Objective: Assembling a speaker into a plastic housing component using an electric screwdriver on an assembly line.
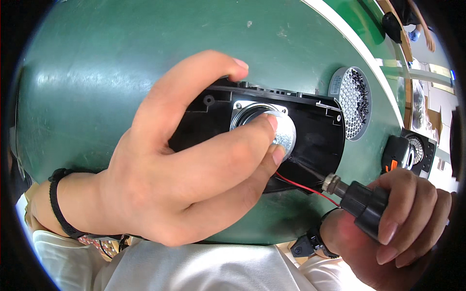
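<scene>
A black plastic housing (315,131) lies on the green table. Set in it is a small round speaker (287,133) with a silvery metal back and a square mounting frame. My left hand (189,160) reaches across the housing. Its thumb and forefinger pinch the speaker's metal disc, while another finger curls over the far edge. In my right hand (407,218) is a black screwdriver (361,206), gripped by its body, its shaft pointing left toward the speaker. The tip is hard to make out. A red wire (306,186) runs from beside the speaker toward the screwdriver.
Beyond the housing's right end stands a round tray (349,104) with many holes, partly filled with black screws. A black device with a round grille (417,148) sits at the right. A white edge strip (361,43) borders the green table (97,87). Another person's arm (424,29) shows at upper right.
</scene>
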A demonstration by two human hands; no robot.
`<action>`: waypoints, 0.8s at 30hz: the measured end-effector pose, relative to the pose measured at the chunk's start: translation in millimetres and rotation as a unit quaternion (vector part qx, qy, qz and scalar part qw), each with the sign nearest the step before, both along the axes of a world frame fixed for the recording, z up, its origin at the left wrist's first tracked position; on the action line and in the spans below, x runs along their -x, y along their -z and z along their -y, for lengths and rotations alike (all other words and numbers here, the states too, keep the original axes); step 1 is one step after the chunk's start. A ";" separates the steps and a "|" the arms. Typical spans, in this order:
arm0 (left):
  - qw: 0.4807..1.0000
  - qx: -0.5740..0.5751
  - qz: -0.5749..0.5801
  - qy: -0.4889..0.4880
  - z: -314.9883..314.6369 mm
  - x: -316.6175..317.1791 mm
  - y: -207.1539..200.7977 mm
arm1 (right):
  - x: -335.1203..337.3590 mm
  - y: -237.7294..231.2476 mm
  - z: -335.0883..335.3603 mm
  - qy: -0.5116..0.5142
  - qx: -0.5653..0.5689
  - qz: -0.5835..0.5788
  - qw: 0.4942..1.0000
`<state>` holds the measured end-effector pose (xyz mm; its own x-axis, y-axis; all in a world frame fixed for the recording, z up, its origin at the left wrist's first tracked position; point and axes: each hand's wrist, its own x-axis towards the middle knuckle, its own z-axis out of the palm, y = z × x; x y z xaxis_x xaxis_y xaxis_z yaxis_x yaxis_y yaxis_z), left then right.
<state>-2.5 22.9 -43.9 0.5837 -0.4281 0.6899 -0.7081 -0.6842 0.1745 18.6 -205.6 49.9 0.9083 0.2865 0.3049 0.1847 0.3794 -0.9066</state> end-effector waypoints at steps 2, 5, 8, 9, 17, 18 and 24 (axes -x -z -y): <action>1.000 -0.004 -0.022 0.007 -1.2 1.5 -2.7 | -1.7 -2.0 2.8 0.004 0.002 0.004 1.000; 0.996 -0.071 -0.032 0.046 -11.2 -1.3 -10.0 | -3.2 -8.6 13.2 0.012 0.003 0.010 1.000; 0.999 0.040 -0.009 0.019 -1.7 2.1 4.5 | -7.4 0.7 -6.9 0.020 0.002 0.015 1.000; 0.999 0.039 -0.008 0.020 -2.1 3.6 6.5 | -4.0 0.4 -6.9 0.021 0.001 0.017 1.000; 0.998 0.031 -0.040 0.033 -4.2 3.3 1.2 | -13.9 8.9 -29.0 0.037 0.007 0.022 0.999; 0.998 0.032 -0.040 0.033 -4.2 3.0 1.3 | -11.5 7.9 -26.6 0.039 0.008 0.022 0.999; 0.997 0.018 -0.073 0.035 -6.4 4.5 -4.1 | -10.6 8.4 -29.3 0.045 0.013 0.024 0.999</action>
<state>-7.0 29.3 -39.8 0.6488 -0.4476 0.6154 -0.7188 -0.6260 0.3025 29.2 -176.2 41.5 0.9148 0.2129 0.3432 0.2612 0.3362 -0.9048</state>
